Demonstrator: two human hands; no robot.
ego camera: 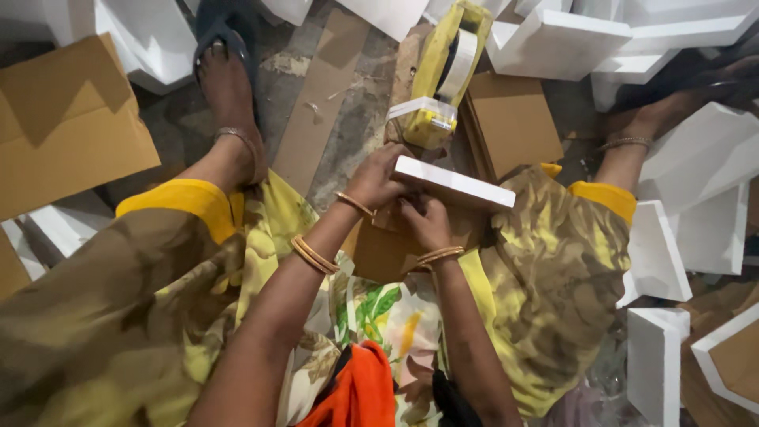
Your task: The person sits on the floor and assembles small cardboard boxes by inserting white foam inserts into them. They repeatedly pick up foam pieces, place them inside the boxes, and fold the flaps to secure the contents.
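Both hands press together on a white foam strip [455,183] lying across a small cardboard box [395,249] in the person's lap, the left hand [378,178] on its left end and the right hand [427,223] just below it. No tape shows on the box, and the yellow tape dispenser [443,75] stands untouched just beyond, so sealing seems still to come. More foam pieces [660,253] and flat cardboard [67,122] lie on the floor [356,119] around.

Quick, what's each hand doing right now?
Left hand: closed on the cardboard piece beside the white foam slab.
Right hand: fingers curled against the same cardboard; grip unclear.
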